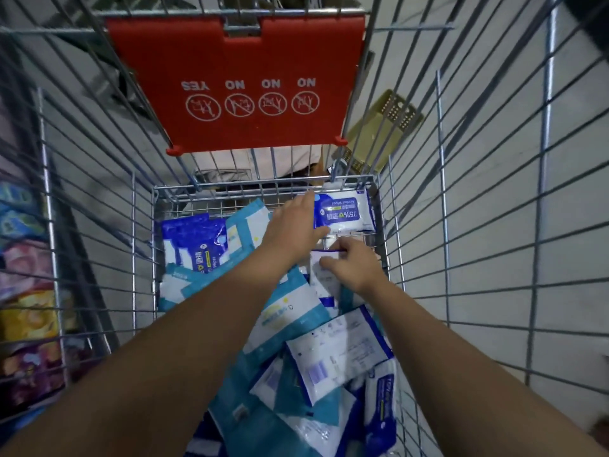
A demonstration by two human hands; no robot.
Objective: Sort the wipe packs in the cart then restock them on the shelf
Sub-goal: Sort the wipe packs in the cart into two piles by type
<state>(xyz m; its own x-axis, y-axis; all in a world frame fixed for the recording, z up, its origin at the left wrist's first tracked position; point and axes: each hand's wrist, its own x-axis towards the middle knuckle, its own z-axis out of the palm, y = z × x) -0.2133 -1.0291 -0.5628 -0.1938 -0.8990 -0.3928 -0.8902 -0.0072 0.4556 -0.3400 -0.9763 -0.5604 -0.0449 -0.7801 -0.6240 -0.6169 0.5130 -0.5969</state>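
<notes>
1. Wipe packs (290, 321): a loose, overlapping heap of flat soft packs in teal-and-white, dark blue and white. It covers the floor of the cart (263, 187) from near edge to far end.
2. Shelf goods (26, 291): blurred, many-coloured packages outside the cart's left wall; their print cannot be read.
3. Dark blue pack (191, 235): printed face up in the cart's far left corner, partly under a teal pack (247, 212) that reaches toward the far edge.
4. Red flap (237, 84): plastic panel on the wire gate above the cart's far end, bearing one YES and three NO pictograms, seen upside down.
5. Left hand (293, 232): reaches across the heap toward the far right corner. Its fingers lie over the far edge of the 75% pack (349, 212) and its thumb along the near edge, gripping the pack's left end.
6. 75% pack: white with blue print, at the cart's far edge in the right corner.
7. White pack (324, 275): plain face up, with a blue strip at its far edge. It sits just on the near side of the 75% pack.
8. Right hand (356, 268): fingers narrowly curled on the white pack, forefinger along the blue strip, thumb on the face, pinching its right side.
9. Barcoded pack (339, 351): white, blue-edged, atop the heap toward the cart's right wall, between the two forearms.
10. Tan basket (382, 127): perforated plastic, outside the cart beyond its far right corner.
</notes>
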